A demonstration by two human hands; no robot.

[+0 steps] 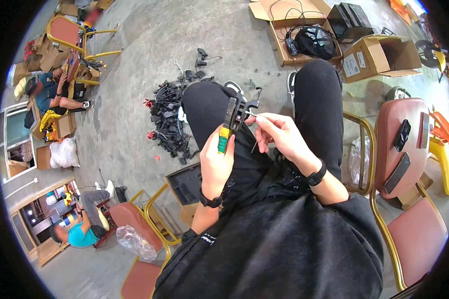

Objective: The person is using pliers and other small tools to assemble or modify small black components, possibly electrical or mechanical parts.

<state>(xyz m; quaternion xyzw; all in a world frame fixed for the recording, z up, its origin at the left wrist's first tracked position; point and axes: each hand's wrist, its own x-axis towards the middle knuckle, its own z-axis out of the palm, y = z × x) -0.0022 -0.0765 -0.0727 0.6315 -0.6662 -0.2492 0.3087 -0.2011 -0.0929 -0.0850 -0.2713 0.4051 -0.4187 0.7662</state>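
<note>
My left hand point(216, 162) is closed around the yellow-and-green grip point(224, 139) of a tool whose dark upper part rises past my fingertips. Against that upper part sits a black bracket-like piece point(243, 108) with a forked end; how the two are joined cannot be made out. My right hand point(280, 135) pinches a thin bent metal rod that looks like a hex key point(251, 114), one end touching the black piece. Both hands are over my lap, between my knees.
On the floor ahead lies a pile of black cables and connectors point(167, 117). An open cardboard box point(279, 42) stands at the far right, beside another box point(366, 60). Phones point(397, 173) rest on a chair point(384, 144) to my right. Two people point(47, 94) sit at left.
</note>
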